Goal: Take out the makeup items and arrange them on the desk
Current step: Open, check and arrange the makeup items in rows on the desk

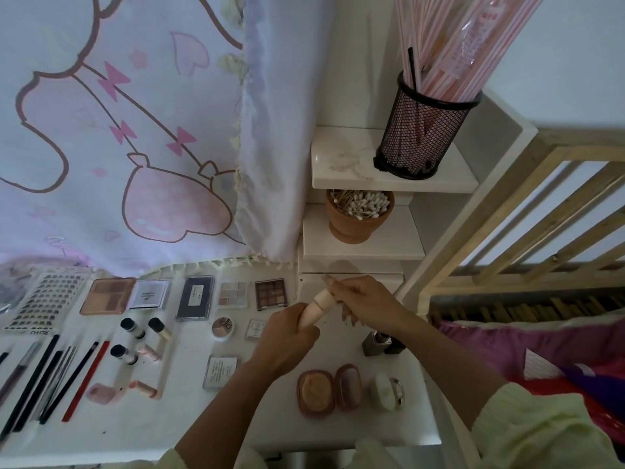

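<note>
My left hand (287, 336) grips the lower end of a beige makeup tube (316, 308) above the white desk (189, 431). My right hand (363, 299) holds the tube's upper end, fingers curled around it. Laid out on the desk are several eyeshadow palettes (270, 293), small black-capped bottles (133, 328), a row of pencils and brushes (50, 377), a round compact (223, 327), two pink oval cases (329, 390) and a white jar (385, 390).
A terracotta pot of cotton swabs (358, 214) and a black mesh holder of pink straws (419, 130) stand on white corner shelves. A cartoon-printed curtain (118, 130) hangs behind the desk. A wooden rail (524, 214) and pink-red bedding (541, 346) lie at right.
</note>
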`<state>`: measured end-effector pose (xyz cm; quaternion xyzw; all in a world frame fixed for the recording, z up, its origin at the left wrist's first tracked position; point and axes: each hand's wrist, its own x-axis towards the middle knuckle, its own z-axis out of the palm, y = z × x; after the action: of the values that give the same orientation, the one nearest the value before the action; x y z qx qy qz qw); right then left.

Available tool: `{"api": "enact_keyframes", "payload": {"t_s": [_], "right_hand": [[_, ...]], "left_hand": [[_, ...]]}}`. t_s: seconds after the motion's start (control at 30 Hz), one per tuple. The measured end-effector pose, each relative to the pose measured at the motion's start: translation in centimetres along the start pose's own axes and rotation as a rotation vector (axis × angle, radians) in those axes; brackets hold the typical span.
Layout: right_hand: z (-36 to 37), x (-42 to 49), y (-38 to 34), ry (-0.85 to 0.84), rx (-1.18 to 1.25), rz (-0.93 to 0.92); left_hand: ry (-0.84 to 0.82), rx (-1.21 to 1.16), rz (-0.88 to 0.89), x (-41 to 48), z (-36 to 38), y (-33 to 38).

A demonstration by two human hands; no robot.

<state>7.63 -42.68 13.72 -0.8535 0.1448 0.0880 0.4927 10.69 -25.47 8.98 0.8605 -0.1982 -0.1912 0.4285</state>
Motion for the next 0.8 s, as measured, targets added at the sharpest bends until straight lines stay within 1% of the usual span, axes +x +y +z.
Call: {"api": "enact_keyframes", "payload": {"t_s": [0.07, 0.33, 0.47, 0.53, 0.7, 0.8], "right_hand": [[0.3, -0.1, -0.4, -0.026, -0.002, 0.046], [-0.1, 0.3, -0.3, -0.069, 0.088, 0.051], [-0.4, 0.1, 0.1, -0.109, 0.097, 0.008], [-0.6, 0.1, 0.2, -0.089, 0.087, -0.017], [-1.1, 0.4, 0.7, 0.014, 0.064, 0.001], [-1.2, 0.4, 1.3, 0.037, 0.010, 0.061]], "left_hand": [[0.005, 0.008, 0.017, 0.0, 0.0, 0.1], [-0.003, 0.020, 0.039, -0.1, 0.1, -0.4], [-0.015, 0.001, 0.040, -0.2, 0.3, -0.7], [-0.015, -0.016, 0.029, -0.1, 0.4, -0.8], [-0.048, -0.141, -0.061, -0.1, 0.7, -1.8], [-0.137, -0.314, -0.218, -0.1, 1.2, -2.4]]}}
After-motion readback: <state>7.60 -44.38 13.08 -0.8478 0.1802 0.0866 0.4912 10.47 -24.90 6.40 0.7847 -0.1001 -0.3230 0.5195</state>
